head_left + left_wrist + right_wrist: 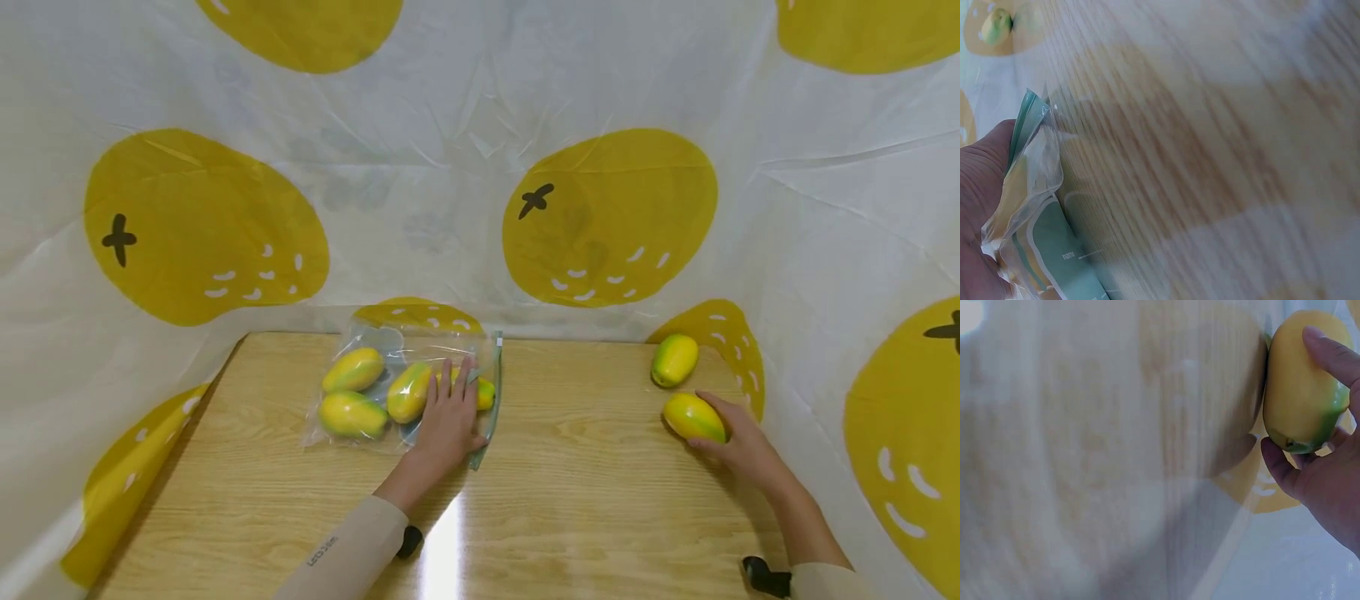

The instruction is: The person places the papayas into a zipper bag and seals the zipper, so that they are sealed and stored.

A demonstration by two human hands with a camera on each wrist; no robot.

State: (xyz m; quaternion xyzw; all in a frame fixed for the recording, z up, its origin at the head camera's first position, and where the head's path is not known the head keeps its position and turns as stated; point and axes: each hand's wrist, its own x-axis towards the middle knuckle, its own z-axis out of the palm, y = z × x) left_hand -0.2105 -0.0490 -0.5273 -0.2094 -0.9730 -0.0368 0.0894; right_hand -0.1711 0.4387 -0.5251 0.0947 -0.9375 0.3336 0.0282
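Note:
A clear zip bag (352, 333) with a green zip strip (495, 392) lies on the left half of the table, several yellow-green mangoes (354, 414) inside it. Over its open-end side, my left hand (447, 421) rests with fingers stretched across a bagged mango (486, 394). In the left wrist view the thumb (994, 147) lies against the zip strip (1025, 122). On the right, my right hand (738, 442) grips another mango (693, 417), thumb on one side and fingers round the other, as the right wrist view also shows. Just behind it sits a loose mango (675, 361).
The wooden table (570, 500) ends at a white curtain (420, 208) printed with large yellow fruit, which surrounds it at the back and both sides. Some curtain cloth overlaps the table's back right corner. A strip of glare (441, 550) shows near the front.

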